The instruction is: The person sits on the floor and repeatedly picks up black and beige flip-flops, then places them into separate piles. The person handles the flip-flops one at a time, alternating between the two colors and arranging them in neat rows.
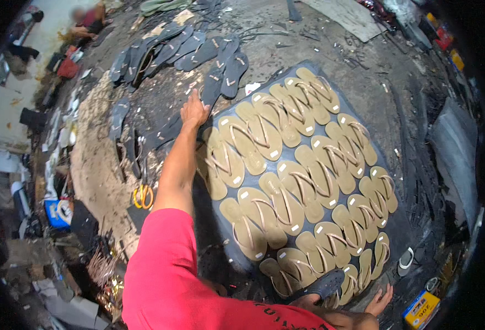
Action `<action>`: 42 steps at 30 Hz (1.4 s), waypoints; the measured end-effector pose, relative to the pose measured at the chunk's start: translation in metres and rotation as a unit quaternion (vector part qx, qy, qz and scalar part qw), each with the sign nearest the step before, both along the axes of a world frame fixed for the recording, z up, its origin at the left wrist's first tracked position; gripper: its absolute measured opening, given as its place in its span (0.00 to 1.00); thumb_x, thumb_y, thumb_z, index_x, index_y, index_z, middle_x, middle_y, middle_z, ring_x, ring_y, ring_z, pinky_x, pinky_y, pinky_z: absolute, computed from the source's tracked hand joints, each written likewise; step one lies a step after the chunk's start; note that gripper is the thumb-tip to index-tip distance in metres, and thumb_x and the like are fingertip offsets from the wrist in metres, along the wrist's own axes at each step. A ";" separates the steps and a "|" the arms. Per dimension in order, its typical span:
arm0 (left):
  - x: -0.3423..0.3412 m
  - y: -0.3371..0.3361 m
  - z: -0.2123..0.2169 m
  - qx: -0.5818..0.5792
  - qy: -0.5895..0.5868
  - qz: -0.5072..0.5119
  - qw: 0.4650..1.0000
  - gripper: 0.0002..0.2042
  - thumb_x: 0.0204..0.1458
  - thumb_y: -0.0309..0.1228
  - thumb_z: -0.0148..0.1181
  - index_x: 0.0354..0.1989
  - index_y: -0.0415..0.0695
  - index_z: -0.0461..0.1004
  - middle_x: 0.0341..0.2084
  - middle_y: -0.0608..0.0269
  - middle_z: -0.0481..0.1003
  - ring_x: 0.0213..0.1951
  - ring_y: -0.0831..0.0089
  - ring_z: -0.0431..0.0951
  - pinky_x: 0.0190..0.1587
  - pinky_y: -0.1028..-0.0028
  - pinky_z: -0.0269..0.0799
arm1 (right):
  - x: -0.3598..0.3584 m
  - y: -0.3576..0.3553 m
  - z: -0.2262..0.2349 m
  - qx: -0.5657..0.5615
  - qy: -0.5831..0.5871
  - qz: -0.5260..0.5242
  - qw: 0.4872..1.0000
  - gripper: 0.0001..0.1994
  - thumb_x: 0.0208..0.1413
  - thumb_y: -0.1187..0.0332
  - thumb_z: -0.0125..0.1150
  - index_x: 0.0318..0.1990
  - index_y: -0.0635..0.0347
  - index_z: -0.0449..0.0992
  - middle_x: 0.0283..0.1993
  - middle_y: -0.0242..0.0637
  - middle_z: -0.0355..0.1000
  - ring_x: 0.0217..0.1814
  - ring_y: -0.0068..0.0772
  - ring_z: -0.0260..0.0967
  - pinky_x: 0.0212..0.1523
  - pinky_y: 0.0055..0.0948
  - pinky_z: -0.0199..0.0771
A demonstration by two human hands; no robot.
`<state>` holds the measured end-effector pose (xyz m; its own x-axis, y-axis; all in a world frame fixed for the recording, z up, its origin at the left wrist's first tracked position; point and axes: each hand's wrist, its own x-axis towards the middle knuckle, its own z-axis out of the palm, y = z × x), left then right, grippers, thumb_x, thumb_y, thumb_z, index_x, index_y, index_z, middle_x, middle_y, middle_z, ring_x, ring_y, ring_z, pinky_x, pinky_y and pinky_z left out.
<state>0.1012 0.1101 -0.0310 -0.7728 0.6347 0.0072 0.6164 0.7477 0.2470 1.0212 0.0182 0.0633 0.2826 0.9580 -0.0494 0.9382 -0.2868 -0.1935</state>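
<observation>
Head view, left hand: your left hand (194, 110) is stretched way out, fingers spread and flat, landing on a dark sandal sole (212, 91) right at the top-left corner of the tan batch. Not clamped on anything, just pressing or touching.

Head view, right hand: your right hand (379, 301) sits low by the frame edge, fingers loose and apart, holding nothing, just beside the lowest tan pairs.

Tan sandals: the tan sandals (297, 176) lie overlapped in rows on a dark sheet (402, 231), probably so the straps stay up and each one is easy to reach.

Dark soles: the strapless pile (171, 49) fans out beyond your hand, kept apart from the finished ones.

Scissors: yellow-handled scissors (143, 196) sit by your forearm.

Hard to see: your red sleeve (165, 275) covers the near floor; the rim clutter is too bent to make out.
</observation>
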 end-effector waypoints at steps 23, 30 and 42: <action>0.371 0.037 0.212 0.017 -0.572 -0.364 0.735 0.15 0.65 0.34 0.55 0.56 0.40 0.68 0.43 0.69 0.74 0.43 0.82 0.72 0.48 0.76 0.68 | -0.229 0.239 0.105 0.299 0.301 0.446 0.788 0.39 0.64 0.39 0.47 0.73 0.55 0.52 0.77 0.52 0.44 0.80 0.54 0.36 0.76 0.47 0.40; 0.474 0.092 0.180 -0.012 -0.677 -0.250 0.692 0.21 0.59 0.37 0.57 0.57 0.37 0.68 0.44 0.61 0.77 0.44 0.72 0.78 0.47 0.74 0.75 | -0.082 0.163 0.032 0.237 0.434 0.244 0.835 0.22 0.60 0.60 0.61 0.59 0.56 0.75 0.76 0.53 0.48 0.78 0.52 0.45 0.74 0.46 0.44; 0.714 0.200 0.028 -0.113 -0.677 -0.315 0.656 0.26 0.59 0.40 0.63 0.62 0.39 0.68 0.45 0.63 0.77 0.41 0.71 0.80 0.43 0.74 0.76 | 0.079 0.111 -0.067 0.149 0.615 -0.180 0.753 0.24 0.63 0.75 0.55 0.65 0.62 0.59 0.52 0.40 0.74 0.52 0.25 0.72 0.48 0.28 0.77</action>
